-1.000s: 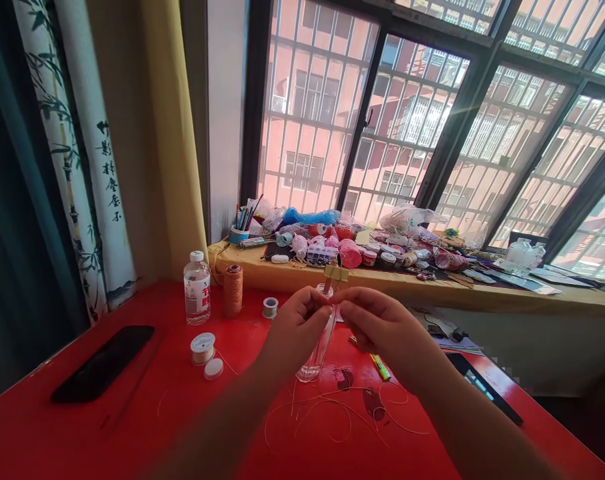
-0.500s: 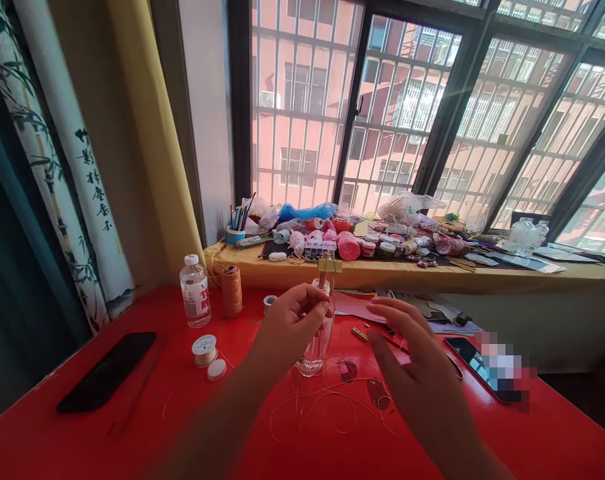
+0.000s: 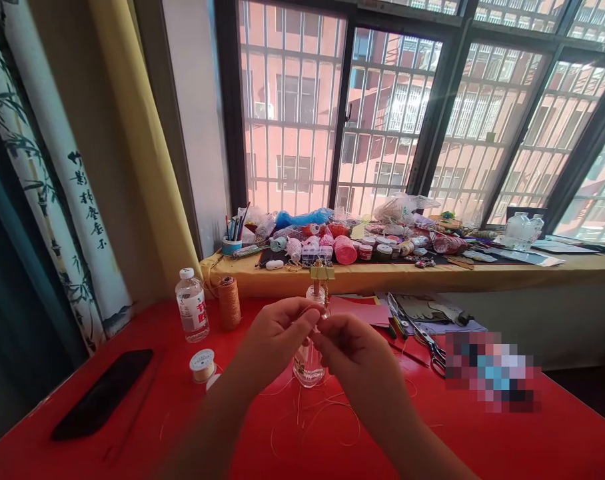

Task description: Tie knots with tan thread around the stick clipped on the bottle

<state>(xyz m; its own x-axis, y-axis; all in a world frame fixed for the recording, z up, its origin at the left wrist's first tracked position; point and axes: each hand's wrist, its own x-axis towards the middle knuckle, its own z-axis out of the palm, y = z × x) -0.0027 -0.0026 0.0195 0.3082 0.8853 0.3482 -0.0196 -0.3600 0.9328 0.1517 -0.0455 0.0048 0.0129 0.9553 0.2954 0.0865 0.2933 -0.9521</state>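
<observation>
In front of a clear glass bottle (image 3: 308, 372), my left hand (image 3: 285, 337) and my right hand (image 3: 355, 350) meet, fingertips nearly touching. Both are closed in a pinch on thin thread (image 3: 298, 407), whose strands trail below them onto the red table; the exact spot gripped is hidden by the fingers. Above the bottle's neck sits a gold binder clip (image 3: 322, 273) on an upright stick, with a small chain-like strand hanging beside it. Looser thread loops lie on the table under my right wrist.
Left on the red table (image 3: 147, 460) are a black phone (image 3: 102, 393), a thread spool (image 3: 202, 365), a labelled plastic bottle (image 3: 192, 307) and an orange cord cone (image 3: 229, 303). Scissors (image 3: 436, 353) and papers lie right. Craft supplies crowd the windowsill (image 3: 262, 277).
My right hand has moved left from an open, spread pose and closed beside my left fingertips. My left hand stays pinched near the bottle. The view has shifted slightly.
</observation>
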